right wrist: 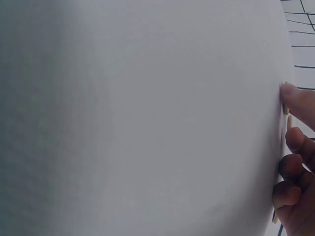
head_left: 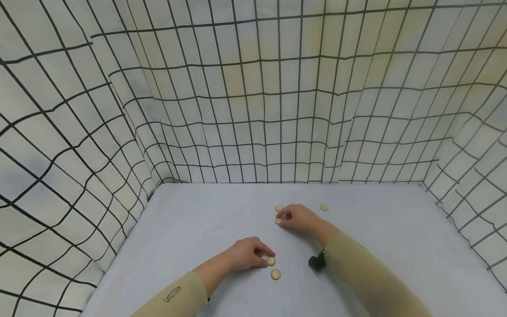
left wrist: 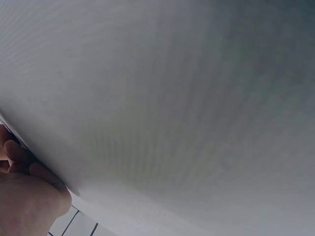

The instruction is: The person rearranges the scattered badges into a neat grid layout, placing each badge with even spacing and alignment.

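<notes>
Several round beige buttons lie on the pale grey table (head_left: 190, 229). My left hand (head_left: 267, 259) rests on the table near the front, its thumb and forefinger curled round one button (head_left: 271, 261); another button (head_left: 275, 274) lies just in front of it. My right hand (head_left: 282, 219) is further back and pinches a second button (head_left: 278, 221) at its fingertips, with a third button (head_left: 279, 208) just beyond. In the right wrist view the curled fingers (right wrist: 298, 142) press a button edge (right wrist: 287, 112) to the table. The left wrist view catches only part of the left hand (left wrist: 27, 199).
A lone button (head_left: 324, 207) lies to the right of my right hand. Checked cloth walls (head_left: 253, 110) close the table in at the back and on both sides. A small black wrist camera (head_left: 317, 262) hangs under my right sleeve.
</notes>
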{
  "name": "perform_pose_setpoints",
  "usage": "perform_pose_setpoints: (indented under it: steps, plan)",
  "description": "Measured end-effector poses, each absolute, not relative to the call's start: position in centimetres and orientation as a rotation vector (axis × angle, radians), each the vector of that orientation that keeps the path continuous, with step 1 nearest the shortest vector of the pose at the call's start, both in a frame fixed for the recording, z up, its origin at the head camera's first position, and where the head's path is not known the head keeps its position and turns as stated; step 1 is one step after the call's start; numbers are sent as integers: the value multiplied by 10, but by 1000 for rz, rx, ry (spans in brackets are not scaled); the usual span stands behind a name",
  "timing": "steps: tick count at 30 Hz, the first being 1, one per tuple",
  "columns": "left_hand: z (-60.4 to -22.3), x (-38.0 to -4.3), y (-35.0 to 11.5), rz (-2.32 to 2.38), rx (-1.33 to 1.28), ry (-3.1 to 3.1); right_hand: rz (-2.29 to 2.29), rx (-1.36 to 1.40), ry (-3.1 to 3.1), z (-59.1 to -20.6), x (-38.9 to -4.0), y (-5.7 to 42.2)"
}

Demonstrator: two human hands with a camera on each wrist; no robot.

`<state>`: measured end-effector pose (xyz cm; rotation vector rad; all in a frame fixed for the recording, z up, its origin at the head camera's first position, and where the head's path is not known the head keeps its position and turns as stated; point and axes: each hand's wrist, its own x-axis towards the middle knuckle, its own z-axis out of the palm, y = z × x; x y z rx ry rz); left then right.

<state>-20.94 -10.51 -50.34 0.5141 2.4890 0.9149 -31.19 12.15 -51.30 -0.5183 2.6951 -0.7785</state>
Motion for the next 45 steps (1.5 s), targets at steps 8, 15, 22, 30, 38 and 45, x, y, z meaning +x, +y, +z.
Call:
perform_pose_setpoints:
  steps: [8, 15, 22, 30, 38, 45]
  plan:
    - [-503, -209, -105, 905, 515, 2491, -762, -514, 2698, -513, -312, 120]
    - [-504, -210, -105, 902, 521, 2490, -751, -524, 2704, -513, -313, 121]
    - [-506, -210, -105, 909, 518, 2486, -786, -551, 2725, -518, -311, 126]
    - [-505, -211, -105, 907, 513, 2488, -844, -570, 2719, -516, -308, 134]
    - [-502, -211, -105, 925, 496, 2483, -812, -578, 2724, -515, -306, 142]
    - [-501, -209, -105, 925, 498, 2481, -789, -582, 2720, -515, -298, 151]
